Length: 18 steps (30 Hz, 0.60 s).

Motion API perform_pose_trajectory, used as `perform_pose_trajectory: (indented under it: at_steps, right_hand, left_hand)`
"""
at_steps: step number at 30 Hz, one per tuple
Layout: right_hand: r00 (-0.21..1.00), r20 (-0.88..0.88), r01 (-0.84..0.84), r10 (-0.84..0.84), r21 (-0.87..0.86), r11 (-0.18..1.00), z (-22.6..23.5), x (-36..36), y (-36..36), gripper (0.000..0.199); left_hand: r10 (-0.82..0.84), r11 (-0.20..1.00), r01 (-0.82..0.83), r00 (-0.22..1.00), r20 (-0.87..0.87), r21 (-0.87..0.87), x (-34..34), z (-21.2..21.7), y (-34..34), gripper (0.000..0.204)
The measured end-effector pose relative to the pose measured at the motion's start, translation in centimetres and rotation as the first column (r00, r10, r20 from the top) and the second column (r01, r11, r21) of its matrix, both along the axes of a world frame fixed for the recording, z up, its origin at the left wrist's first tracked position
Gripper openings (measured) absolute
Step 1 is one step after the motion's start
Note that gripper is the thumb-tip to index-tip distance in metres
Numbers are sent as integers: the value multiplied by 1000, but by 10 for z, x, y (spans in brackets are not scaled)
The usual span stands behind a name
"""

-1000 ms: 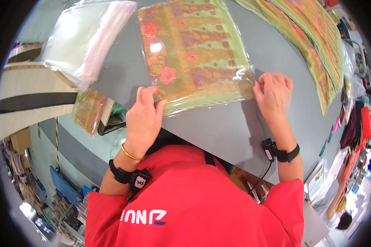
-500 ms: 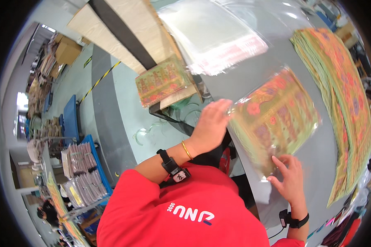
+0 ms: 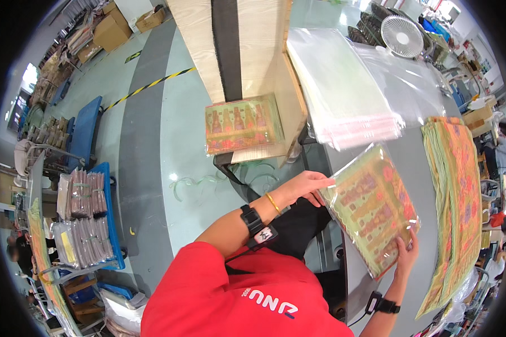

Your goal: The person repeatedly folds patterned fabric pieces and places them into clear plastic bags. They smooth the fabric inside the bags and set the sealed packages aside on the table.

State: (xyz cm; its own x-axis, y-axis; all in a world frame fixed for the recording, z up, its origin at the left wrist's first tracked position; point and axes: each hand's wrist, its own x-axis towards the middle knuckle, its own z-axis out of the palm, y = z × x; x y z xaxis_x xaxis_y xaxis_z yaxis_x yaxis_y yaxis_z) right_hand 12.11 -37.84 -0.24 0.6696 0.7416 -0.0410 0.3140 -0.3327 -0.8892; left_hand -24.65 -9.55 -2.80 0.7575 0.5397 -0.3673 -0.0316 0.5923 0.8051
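A slim lane opens on the grey table (image 3: 409,163), between the packet (image 3: 371,205) and the folded cloths (image 3: 461,208) along the right side; toward the far end, clear bags (image 3: 343,90) block the way, a wooden stand (image 3: 264,45) crowding the left edge.

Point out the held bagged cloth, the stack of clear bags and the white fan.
Held bagged cloth (image 3: 371,206): head view, middle of its patterned face.
Stack of clear bags (image 3: 346,84): head view, middle of the top bag.
White fan (image 3: 402,37): head view, centre of its round grille.
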Motion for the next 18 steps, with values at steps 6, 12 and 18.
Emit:
perform_pose_trajectory:
  at_steps: [6,12,18]
  right_hand:
    - [960,-102,275,-261,162,948,47,-64,12,31]
    - [953,233,-239,194,180,954,122,-168,172,25]
    - [797,122,-602,591,223,767,138,-281,376,34]
  left_hand:
    - [-182,790,61,973,139,610,-19,10,43,27]
    - [244,691,-366,930,275,623,-224,9,47,30]
    - [784,499,-807,576,233,317,-343,-16,67,32]
